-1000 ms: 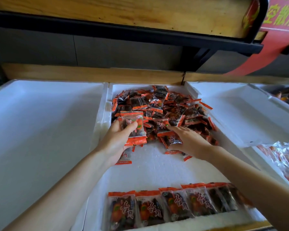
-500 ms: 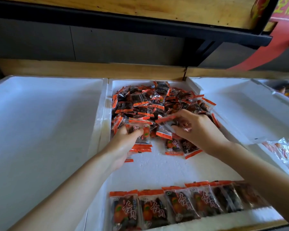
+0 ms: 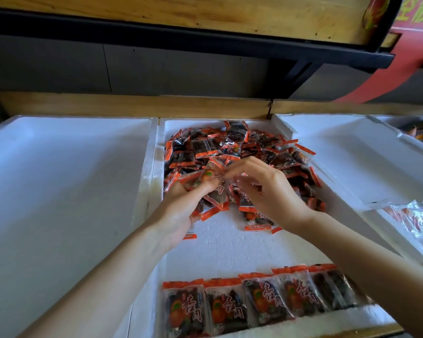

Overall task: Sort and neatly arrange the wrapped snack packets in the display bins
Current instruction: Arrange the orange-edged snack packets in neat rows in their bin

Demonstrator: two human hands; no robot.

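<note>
I see both forearms reaching forward over the middle bin (image 3: pixel 230 250) of white foam. My left hand (image 3: pixel 181 211) is turned palm inward, thumb up, its fingers clasping a small stack of packets (image 3: pixel 214 200) just above the bin floor. The right hand (image 3: pixel 271 193) arches palm down beside it, fingers bent, their tips pinching the stack's top edge, though that spot is blurred. Behind both hands a loose pile (image 3: pixel 230 147) fills the bin's far end. A tidy row of packets (image 3: pixel 254 303) lies along the near edge.
</note>
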